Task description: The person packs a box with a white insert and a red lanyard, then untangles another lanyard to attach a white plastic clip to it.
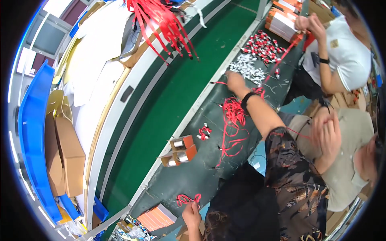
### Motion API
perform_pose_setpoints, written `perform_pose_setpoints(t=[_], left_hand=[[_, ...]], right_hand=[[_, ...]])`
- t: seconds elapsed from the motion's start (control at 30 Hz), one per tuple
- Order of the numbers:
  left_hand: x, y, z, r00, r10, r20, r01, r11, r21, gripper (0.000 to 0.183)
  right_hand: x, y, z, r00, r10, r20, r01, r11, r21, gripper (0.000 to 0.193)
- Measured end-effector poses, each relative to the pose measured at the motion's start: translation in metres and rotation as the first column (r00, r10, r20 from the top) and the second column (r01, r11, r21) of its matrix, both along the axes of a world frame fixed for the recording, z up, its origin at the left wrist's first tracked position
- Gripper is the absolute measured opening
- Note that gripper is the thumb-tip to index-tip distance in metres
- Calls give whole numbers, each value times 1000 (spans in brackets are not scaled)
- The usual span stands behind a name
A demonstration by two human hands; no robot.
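Our patterned sleeve (295, 176) lay closest, its bare forearm reaching up to the right hand (237, 83), whose fingers curled beside a heap of white pieces (249, 69); whether they gripped anything, we could not tell. One red cord end (219, 82) stuck out just left of those fingers, and red-and-white pieces (263, 46) lay heaped beyond them. Below the right fingers, a tangle of red cords (233, 114) spread over the bench (201, 168). Our left hand (191, 217) had thumb and finger pinched on a red loop (189, 199), with an orange carton (157, 217) left of them and small boxes (181, 152) farther up. Well right of our right fingers, we saw a co-worker's hands (327, 138).
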State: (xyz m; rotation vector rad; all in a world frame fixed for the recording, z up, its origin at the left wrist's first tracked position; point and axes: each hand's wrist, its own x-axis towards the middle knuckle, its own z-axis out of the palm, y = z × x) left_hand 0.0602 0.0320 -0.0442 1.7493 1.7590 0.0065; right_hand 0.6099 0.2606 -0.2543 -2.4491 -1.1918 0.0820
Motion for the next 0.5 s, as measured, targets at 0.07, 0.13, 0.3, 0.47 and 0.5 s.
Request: perform_pose_setpoints(t=[0.07, 0.13, 0.3, 0.47, 0.5], left_hand=[[-8, -9, -3, 993, 85, 80, -86, 996, 0, 31], [-23, -24, -15, 977, 183, 109, -178, 983, -50, 31], [-35, -35, -31, 905, 370, 210, -288, 897, -336, 38], [-23, -7, -7, 914, 328, 239, -283, 937, -204, 31], [-20, 3, -1, 927, 323, 188, -301, 944, -137, 33]], right_hand=[[41, 21, 3, 990, -30, 137, 50, 988, -143, 27], [58, 31, -10, 975, -94, 201, 110, 992, -68, 31], [85, 34, -21, 962, 177, 205, -93, 927, -364, 25], [69, 4, 1, 974, 206, 90, -184, 961, -209, 7], [62, -4, 13, 984, 173, 49, -167, 979, -116, 12]])
